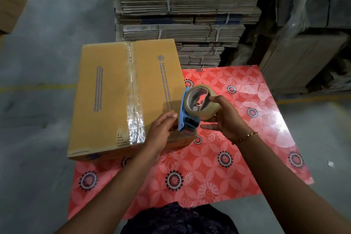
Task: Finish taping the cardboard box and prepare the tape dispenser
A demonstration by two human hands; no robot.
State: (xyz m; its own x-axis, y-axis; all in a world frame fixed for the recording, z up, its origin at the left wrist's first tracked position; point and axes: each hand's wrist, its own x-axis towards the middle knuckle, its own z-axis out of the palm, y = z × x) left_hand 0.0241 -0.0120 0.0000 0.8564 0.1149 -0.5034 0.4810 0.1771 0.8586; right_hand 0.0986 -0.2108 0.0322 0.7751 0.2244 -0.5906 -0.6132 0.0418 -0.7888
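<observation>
Your right hand (228,119) is clamped round the tape roll (210,110) on the blue tape dispenser (183,118), at frame centre over the near right corner of the cardboard box (106,100). Your left hand (161,131) touches the dispenser's lower end, but I cannot tell whether it pinches anything. The taped box lies centre-left on a red floral table cover (209,167). Strapped bundles of flat cartons (190,5) rise behind it, top centre.

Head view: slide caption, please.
Right hand grips the tape dispenser, left hand at its blade end, over a taped cardboard box.

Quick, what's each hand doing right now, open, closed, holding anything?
Left hand: fingertips at the tape dispenser, grip cannot be told.
Right hand: holding the tape roll.
</observation>
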